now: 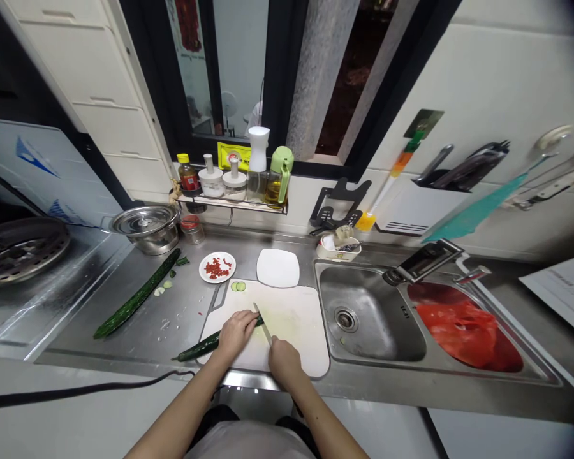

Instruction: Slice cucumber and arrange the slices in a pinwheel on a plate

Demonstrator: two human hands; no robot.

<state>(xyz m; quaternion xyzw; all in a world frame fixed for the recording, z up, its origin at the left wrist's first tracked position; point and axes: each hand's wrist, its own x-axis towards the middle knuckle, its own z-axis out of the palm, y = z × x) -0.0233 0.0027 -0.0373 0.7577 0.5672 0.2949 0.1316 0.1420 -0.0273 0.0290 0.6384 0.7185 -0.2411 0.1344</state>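
On the white cutting board (pixel 306 331), a cucumber (pixel 198 349) lies slantwise, its tail end reaching past the board's left edge over the bench (pixel 186 299). The left hand (pixel 238 331) presses down near its other end, fingers bent over the skin and close together; whether the thumb is tucked in, I cannot tell. The right hand's (pixel 285 364) fingers are wrapped around the handle of a knife (pixel 264 326), whose blade crosses the cucumber just beside the left fingertips.

With so little room there, those fingertips are best curled back so that the knuckles guide the blade. A round cucumber may roll, so steady downward pressure matters; drawing it fully onto the board would support it better. Short, even strokes with the blade upright should give rounds of like thickness. Two slices (pixel 238 286) lie overlapping at the board's far left corner, safely apart from the knife.
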